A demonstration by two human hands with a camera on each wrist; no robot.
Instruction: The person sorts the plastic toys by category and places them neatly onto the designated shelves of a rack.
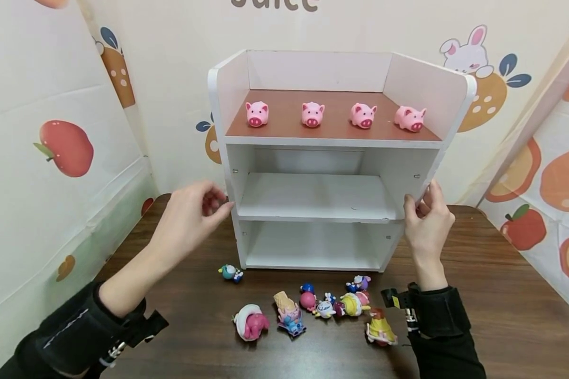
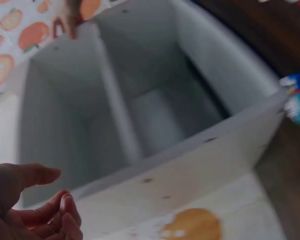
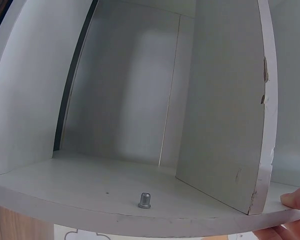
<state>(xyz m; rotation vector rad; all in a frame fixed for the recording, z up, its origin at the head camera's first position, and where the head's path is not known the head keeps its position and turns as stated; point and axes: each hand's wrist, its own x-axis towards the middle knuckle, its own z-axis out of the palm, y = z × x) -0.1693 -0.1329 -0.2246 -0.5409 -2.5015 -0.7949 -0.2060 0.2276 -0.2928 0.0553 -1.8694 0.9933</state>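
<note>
A white shelf unit stands on the table, its top board brown and its two lower levels bare white. My right hand pinches the front edge of its right side panel, thumb on the inner side and fingers on the outer, just beyond the middle board's end in the right wrist view. Beside the left panel is my left hand, fingers loosely bent, with a gap between thumb and fingertips and nothing held. Pink pig figures stand spaced in a row along the top board.
Several small toy figures lie in front of the unit, among them a pink one in white, a blue one with a tan top and a yellow one. A teal figure lies by the front left corner. Printed walls surround the table.
</note>
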